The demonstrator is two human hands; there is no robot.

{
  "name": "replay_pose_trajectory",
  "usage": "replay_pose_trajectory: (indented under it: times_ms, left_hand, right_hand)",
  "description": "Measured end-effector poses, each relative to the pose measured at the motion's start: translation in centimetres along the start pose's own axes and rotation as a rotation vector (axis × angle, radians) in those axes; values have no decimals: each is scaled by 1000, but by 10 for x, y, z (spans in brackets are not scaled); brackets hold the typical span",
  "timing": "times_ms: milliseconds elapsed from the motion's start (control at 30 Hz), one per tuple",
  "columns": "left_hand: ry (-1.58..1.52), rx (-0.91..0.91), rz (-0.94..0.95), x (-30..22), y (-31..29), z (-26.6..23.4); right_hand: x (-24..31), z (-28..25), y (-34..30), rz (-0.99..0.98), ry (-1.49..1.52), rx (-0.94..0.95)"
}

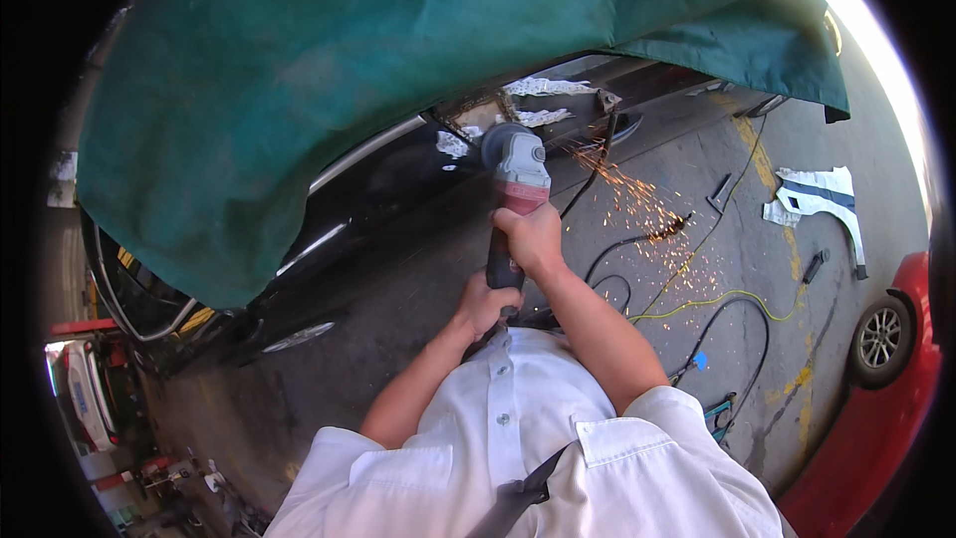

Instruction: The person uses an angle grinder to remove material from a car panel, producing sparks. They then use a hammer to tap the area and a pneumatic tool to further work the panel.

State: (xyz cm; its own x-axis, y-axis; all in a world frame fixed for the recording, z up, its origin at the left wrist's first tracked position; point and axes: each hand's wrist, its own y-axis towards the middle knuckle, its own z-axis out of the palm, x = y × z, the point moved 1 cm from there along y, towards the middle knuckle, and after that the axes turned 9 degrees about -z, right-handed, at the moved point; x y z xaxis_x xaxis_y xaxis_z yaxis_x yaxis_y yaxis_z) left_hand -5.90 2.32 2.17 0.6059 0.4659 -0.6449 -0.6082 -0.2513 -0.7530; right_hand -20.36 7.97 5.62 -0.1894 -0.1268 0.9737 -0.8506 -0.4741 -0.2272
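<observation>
Head view, looking down over a white shirt (518, 438) and both bare forearms. The right hand (533, 237) is closed around the body of an angle grinder (516, 179), grey at the head and red behind. The left hand (483, 304) sits just below and nearer the person, fingers wrapped around the grinder's dark rear handle. The grinder's head lies beyond the right hand, against the side of a black car (378, 199), where patches of bare, pale metal show. Orange sparks (647, 214) spray to the right of the hands across the concrete floor (737, 239). A large green cloth (349, 70) drapes the car above the hands. Right of the hands, black and yellow cables (717, 304) loop on the floor; farther right lies a white car panel (822, 194), and a red car (886, 389) stands at the edge.
</observation>
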Motion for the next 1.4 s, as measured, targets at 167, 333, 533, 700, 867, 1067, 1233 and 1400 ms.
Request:
replay_pose_trajectory:
  times_ms: [167,333,533,700,867,1067,1233,1400]
  left_hand:
    - [68,80,30,8,-7,3]
    - [169,-82,138,17,0,3]
    - [254,-201,161,14,4,-2]
    - [332,-252,213,8,4,1]
    - [229,-180,181,6,4,7]
    - [94,-30,43,4,-2,12]
    - [-90,109,-45,-1,-2,19]
    - [-44,81,-33,-5,0,26]
  right_hand:
    - [3,-11,-17,98,23,-4]
    - [-15,-4,-8,-43,171,16]
    - [-29,4,6,-59,195,86]
    - [-21,0,6,-28,182,100]
    - [-14,-2,7,-77,159,50]
    - [0,-12,-2,38,80,21]
    - [16,-18,3,41,-52,77]
    - [18,-18,8,40,-109,45]
